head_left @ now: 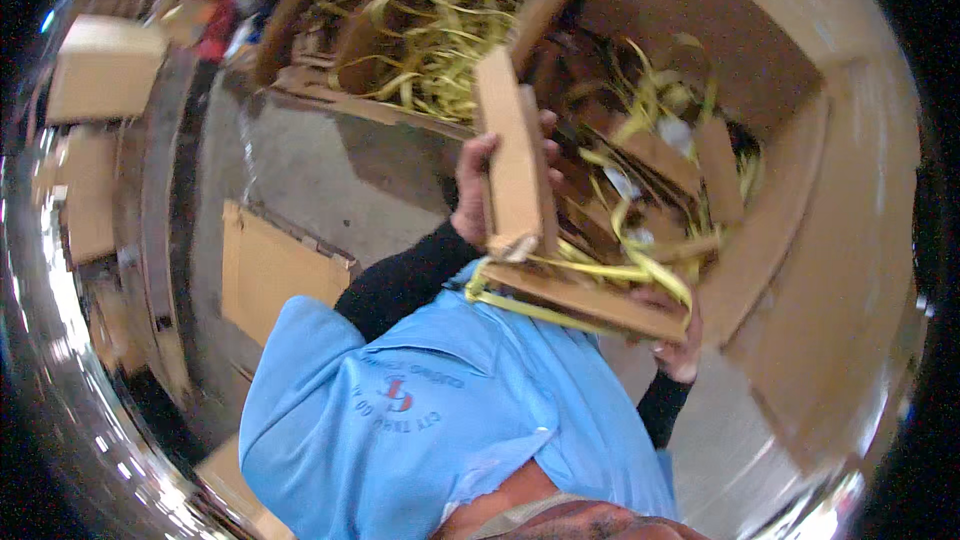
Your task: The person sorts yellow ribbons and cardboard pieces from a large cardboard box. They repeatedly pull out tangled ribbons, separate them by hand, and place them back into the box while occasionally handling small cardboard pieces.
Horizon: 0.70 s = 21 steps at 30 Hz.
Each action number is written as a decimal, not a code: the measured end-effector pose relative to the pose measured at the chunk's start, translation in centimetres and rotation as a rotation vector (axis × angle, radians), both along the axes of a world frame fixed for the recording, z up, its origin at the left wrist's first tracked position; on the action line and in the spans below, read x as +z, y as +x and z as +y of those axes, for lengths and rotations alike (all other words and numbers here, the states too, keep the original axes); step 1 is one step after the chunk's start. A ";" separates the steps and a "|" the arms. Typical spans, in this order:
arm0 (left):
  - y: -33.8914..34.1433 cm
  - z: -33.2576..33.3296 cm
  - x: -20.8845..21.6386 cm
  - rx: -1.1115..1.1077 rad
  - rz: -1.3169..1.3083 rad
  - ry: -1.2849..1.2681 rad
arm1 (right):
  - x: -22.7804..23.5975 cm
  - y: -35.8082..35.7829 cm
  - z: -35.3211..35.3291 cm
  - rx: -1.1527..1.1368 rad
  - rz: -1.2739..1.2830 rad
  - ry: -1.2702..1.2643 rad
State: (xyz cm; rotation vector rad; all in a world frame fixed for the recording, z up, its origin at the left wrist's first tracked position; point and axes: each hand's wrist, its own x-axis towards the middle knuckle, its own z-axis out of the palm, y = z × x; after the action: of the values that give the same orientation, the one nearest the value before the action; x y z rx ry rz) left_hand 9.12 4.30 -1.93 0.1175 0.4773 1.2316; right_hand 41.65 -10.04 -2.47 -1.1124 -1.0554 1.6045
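My left hand (472,190) is closed around a long folded piece of cardboard (517,155), held upright, its thumb on the near side and fingertips showing past the far edge. Lower and to the right, my right hand (682,348) grips the end of a cardboard strip (590,302). Yellow strapping (655,278) runs along and around that strip. Both pieces are close to my chest, in front of a large open cardboard box (770,270). Inside it lie cardboard scraps (655,165), pale bits and more yellow strapping.
Beyond to the left stands another box (365,112) heaped with tangled yellow strapping (440,50). A flat cardboard sheet (275,265) rests on the grey floor (290,165). Closed cartons (105,70) are stacked at the far left. Part of a person in red (215,25) shows behind.
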 end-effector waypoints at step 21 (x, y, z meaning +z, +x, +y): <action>-22.6 9.9 -1.5 0.313 1.023 0.472 | -2.3 -7.7 4.9 -0.497 0.221 -0.044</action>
State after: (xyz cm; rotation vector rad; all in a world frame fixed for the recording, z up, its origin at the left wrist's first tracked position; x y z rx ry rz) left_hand -13.45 14.23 -3.45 1.1462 1.1010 1.5206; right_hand 33.94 -5.14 -4.78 -1.0917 -0.5447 1.3144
